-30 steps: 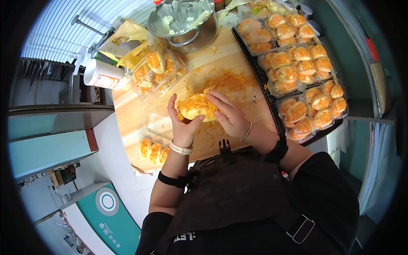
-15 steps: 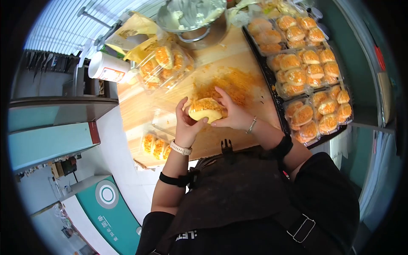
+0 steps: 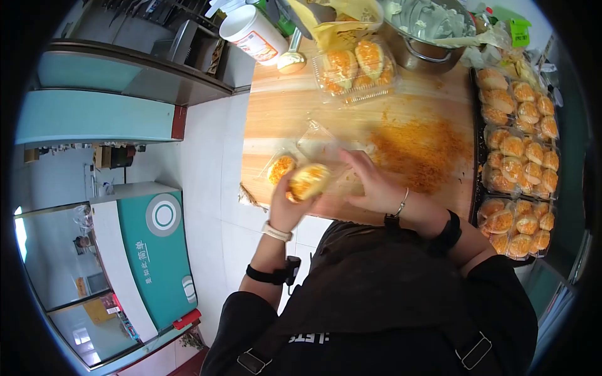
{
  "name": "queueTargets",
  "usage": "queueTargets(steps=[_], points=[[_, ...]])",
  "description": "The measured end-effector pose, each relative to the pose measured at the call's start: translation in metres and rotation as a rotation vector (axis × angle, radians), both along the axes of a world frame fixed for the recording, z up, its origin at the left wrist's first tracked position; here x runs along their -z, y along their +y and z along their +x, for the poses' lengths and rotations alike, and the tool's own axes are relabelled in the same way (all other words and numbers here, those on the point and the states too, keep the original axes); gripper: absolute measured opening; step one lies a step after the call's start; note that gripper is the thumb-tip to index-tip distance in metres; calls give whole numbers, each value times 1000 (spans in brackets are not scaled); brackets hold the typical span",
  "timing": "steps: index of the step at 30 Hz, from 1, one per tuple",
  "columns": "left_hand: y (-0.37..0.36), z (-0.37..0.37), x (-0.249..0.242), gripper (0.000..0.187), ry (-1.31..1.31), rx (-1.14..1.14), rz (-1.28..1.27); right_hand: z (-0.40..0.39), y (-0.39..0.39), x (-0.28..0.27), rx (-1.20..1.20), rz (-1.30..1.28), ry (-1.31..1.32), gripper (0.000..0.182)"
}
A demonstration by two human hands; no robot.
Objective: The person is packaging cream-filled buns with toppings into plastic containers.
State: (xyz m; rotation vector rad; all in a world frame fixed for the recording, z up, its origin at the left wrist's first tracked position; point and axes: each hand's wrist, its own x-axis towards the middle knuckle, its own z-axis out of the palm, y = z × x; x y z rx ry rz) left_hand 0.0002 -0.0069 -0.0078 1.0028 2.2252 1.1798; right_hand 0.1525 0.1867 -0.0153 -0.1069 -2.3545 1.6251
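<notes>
In my left hand is a round bun with orange crumbly topping, held tilted with its topped side showing. Below and beside it sits a small clear clamshell box, its lid up, with another topped bun in it; the held bun and hand cover part of the box. My right hand is off the bun, just to its right, with fingers apart and nothing in them. Orange crumbs lie spread on the wooden table beyond that hand.
At the back stand a clear box of buns, a white paper tub, a spatula with cream and a steel bowl with cream. Along the right edge, a black tray carries several packed boxes of buns.
The bun has moved from both hands over the table's middle to the left, above the small box, in my left hand alone. My right hand has let go. The view has turned left.
</notes>
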Motion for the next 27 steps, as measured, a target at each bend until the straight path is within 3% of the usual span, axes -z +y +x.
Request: queueTargets(steps=[3, 8, 12, 15, 19, 22, 25, 27], points=[[-31, -37, 16, 55, 103, -254, 47, -4, -1, 7, 62, -33, -84, 81], [-45, -60, 52, 64, 563, -151, -269, 2, 4, 20, 151, -105, -150, 69], [-48, -73, 44, 79, 498, -191, -221, 25, 19, 16, 220, -70, -233, 63], [-34, -122, 2, 61, 407, -198, -128, 50, 30, 29, 321, 2, -299, 63], [33, -203, -52, 59, 585, 109, -175, 71, 39, 45, 544, 292, -402, 71], [83, -274, -33, 70, 642, 380, -248, 79, 46, 50, 690, 685, -544, 83], [130, -313, -1, 84, 771, 606, -298, 81, 48, 52, 722, 651, -652, 93], [162, -313, 15, 89, 662, 596, -315, 79, 44, 52, 751, 605, -671, 94]])
